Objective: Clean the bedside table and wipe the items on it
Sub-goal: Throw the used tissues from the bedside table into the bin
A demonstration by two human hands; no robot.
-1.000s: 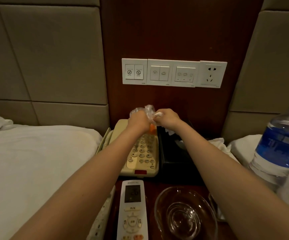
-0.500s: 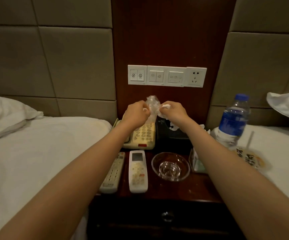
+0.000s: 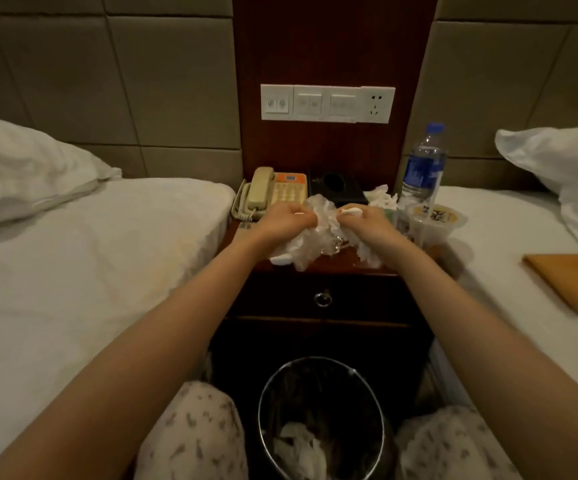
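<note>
Both hands are up over the dark wooden bedside table (image 3: 318,268), holding a crumpled clear plastic wrapper (image 3: 318,230) between them. My left hand (image 3: 287,218) grips its left side. My right hand (image 3: 367,220) grips its right side together with a white tissue (image 3: 367,256) that hangs below the fist. At the back of the table stand a beige telephone (image 3: 273,192) and a black tissue box (image 3: 339,187). The wrapper and hands hide the front of the table top.
A blue-labelled water bottle (image 3: 422,164) and a lidded cup (image 3: 434,220) stand at the right bed's edge, a brown envelope (image 3: 575,282) further right. White beds flank the table. A lined bin (image 3: 318,420) with white waste sits between my knees.
The view has pulled back and tilted down, now showing the drawer, bin and knees. Both hands have come toward me from the wall, and the wrapper hangs more spread out between them.
</note>
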